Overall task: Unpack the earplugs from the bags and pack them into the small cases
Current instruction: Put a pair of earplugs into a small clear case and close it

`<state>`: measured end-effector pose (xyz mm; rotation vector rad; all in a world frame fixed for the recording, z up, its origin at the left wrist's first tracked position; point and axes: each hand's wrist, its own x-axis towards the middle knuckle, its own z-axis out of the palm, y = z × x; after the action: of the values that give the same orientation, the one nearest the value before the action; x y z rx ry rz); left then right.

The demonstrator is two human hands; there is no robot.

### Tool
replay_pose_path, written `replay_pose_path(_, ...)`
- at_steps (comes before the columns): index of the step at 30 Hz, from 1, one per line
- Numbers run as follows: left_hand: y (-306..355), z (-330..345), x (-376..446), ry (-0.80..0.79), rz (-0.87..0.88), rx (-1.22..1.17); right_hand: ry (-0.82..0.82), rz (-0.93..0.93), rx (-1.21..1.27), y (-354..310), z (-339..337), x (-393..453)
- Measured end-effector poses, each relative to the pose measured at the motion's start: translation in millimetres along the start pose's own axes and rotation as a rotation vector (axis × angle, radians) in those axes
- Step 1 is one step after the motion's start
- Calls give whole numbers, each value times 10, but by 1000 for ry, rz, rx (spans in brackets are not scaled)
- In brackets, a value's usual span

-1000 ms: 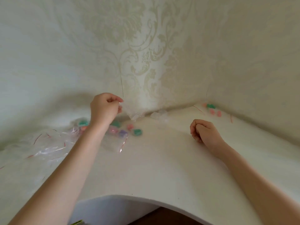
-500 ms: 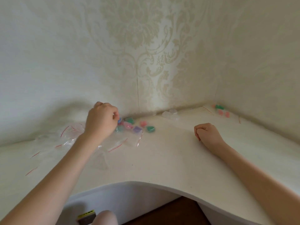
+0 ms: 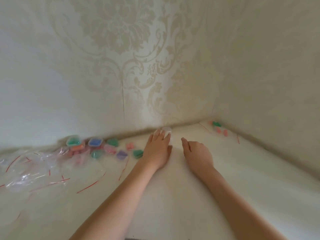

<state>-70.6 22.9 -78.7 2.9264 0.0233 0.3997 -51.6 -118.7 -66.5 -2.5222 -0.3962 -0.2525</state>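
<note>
A patterned wall (image 3: 135,49) rose behind a pale bench (image 3: 173,196) that filled the lower part of the view and met the wall in a corner at the right. A heap of clear bags (image 3: 29,168) with red seal strips lay crumpled at the left of the bench. Just right of the heap, near the wall, sat a cluster of small cases (image 3: 94,142) with green, blue, orange, pink and purple contents. The left hand (image 3: 158,149) lay palm down in the middle of the bench, its fingers straight and reaching onto a small clear case (image 3: 166,130) by the wall; whether they gripped it could not be told. The right hand (image 3: 197,153) rested just beside the left one, fingers loosely curled, holding nothing. In the far right corner lay a few loose pink and green earplugs (image 3: 218,127), well apart from both hands.
</note>
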Motion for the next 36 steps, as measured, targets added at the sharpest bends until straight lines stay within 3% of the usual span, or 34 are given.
replay_pose_path(7, 28, -29, 8, 34, -28, -168, 65, -70, 329, 175, 19, 85)
replay_pose_path(10, 81, -30, 18, 142, -20, -256, 67, -73, 331, 205, 41, 103)
replay_pose_path(14, 194, -78, -9, 294, 128, -330, 47, -26, 431, 178, -6, 123)
replay_pose_path(21, 286, -30, -61, 235, 184, -447, -51, -84, 320, 170, -21, 93)
replay_pose_path(28, 239, -3, -20, 277, 64, -625, -97, -58, 540, 146, -65, 89)
replay_pose_path(36, 215, -18, 0, 245, 53, -735, -217, -77, 645, 105, -154, 69)
